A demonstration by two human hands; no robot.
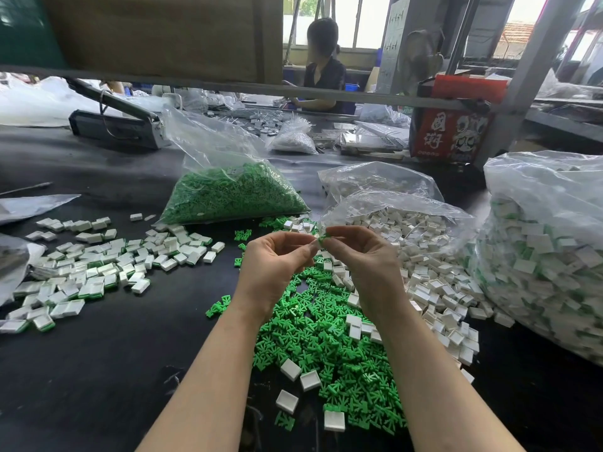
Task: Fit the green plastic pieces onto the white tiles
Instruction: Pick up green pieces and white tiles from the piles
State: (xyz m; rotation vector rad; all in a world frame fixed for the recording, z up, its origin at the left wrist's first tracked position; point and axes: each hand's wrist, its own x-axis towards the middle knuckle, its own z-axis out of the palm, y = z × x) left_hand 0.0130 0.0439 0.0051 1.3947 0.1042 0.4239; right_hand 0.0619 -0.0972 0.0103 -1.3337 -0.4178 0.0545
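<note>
Both hands raised over green heap (329,337), fingertips meeting. Right hand (362,256) pinches green piece (322,240). Left hand (277,259) pinches something small against it, likely white tile, mostly hidden. Step: mating piece to tile. Next: align, press home, drop on finished pile (98,265), left. Loose tiles (424,275) right.

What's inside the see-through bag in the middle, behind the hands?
The clear bag holds a heap of small green plastic pieces, filling its lower part. Its top is empty, crumpled plastic. Whatever lies deeper in the heap or under the bag is covered.
</note>
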